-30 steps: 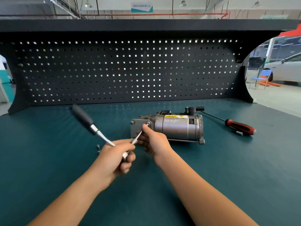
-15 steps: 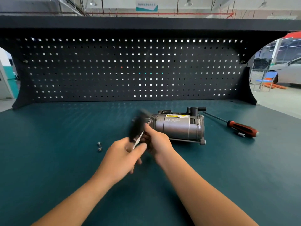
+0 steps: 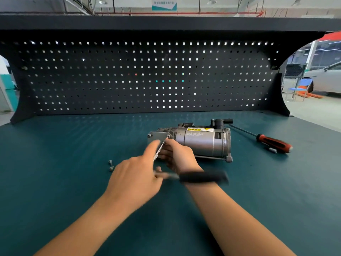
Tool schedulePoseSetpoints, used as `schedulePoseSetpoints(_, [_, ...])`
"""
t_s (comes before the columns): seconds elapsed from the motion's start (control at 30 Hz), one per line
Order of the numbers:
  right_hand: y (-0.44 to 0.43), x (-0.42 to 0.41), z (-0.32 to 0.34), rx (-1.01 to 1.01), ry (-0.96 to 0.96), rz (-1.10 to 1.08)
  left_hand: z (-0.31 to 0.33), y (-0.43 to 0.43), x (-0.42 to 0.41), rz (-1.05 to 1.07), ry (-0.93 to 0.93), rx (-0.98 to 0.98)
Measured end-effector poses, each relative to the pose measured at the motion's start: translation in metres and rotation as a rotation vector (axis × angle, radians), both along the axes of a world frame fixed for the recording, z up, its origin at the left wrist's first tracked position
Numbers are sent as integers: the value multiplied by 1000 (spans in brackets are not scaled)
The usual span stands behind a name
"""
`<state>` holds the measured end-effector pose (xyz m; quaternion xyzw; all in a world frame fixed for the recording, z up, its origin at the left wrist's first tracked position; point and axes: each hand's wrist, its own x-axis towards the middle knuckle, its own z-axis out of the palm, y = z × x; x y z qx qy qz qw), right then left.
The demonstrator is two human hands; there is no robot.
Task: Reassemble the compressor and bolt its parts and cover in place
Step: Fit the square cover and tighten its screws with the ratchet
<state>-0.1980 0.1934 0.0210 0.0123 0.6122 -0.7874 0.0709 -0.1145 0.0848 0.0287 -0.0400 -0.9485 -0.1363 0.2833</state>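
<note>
While bolting looks unfinished, head view: 1 camera only.
Compressor (image 3: pixel 201 143): on the green bench (image 3: pixel 73 182), end cover (image 3: pixel 156 136) seated.
Left hand (image 3: pixel 134 180): wrapped round the black-handled wrench (image 3: pixel 203 177) (handle blurred).
Right hand (image 3: pixel 177 156): pinching its shaft at the cover's upper right corner.
Remaining: 2 loose bolts (image 3: pixel 110 165) beside, seemingly unfitted.

The black handle of the wrench (image 3: pixel 203 176) is smeared by motion, and so is my left grip (image 3: pixel 136 180), so I cannot tell its hold. My right grip (image 3: pixel 177 156) hides the lower plate corner of the compressor (image 3: pixel 201 143). Both forearms (image 3: pixel 239 224) run off the bottom edge.
</note>
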Motion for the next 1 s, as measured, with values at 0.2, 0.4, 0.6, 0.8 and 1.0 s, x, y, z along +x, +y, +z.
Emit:
schedulePoseSetpoints(0.2, [-4,2,-4,25,51,21,-7,-2,-2,-80,20,151])
schedulePoseSetpoints(0.4, [-12,7,-3,-110,-56,-17,8,7,6,-375,-467,1529])
schedulePoseSetpoints(0.6, [-9,9,0,-61,-58,32,11,1,6,-419,-605,2170])
schedulePoseSetpoints(0.8, [-5,4,-5,33,-27,33,9,-7,0,-184,-359,1119])
schedulePoseSetpoints(1.0, [-8,3,-2,-203,-76,-2,-4,-2,5,-58,-2,37])
